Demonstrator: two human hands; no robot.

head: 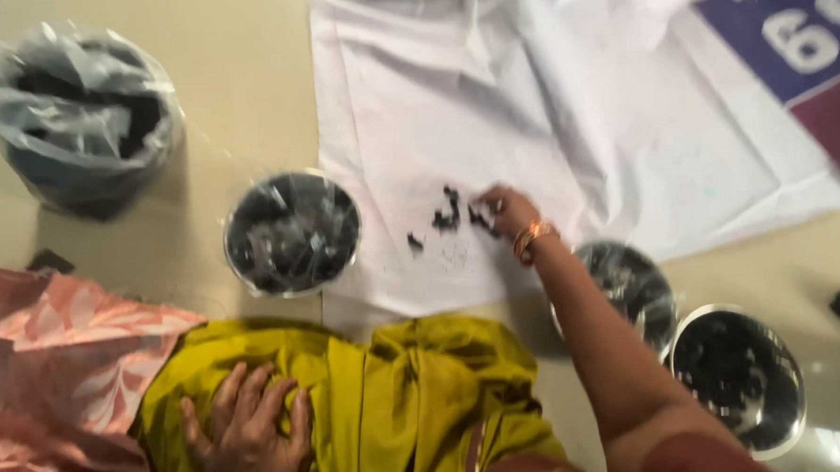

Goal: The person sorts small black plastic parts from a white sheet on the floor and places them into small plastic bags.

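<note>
Flat on my yellow cloth [384, 404] rests my left hand [246, 431], holding nothing; my right hand [508, 212] pinches at few dark bits [449, 214] left on white sheet [426, 104].

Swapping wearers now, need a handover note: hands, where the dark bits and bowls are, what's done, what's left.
Right hand: fingers on the small dark pieces scattered on the white cloth; the blur hides whether it pinches any.
Left hand: flat on the yellow-green fabric over the lap, holding nothing.
Steel bowl left of the cloth, two steel bowls on the right, all holding dark bits. Plastic-lined bin at far left.
Done: bowls partly filled.
Left: the few pieces on the cloth.
</note>
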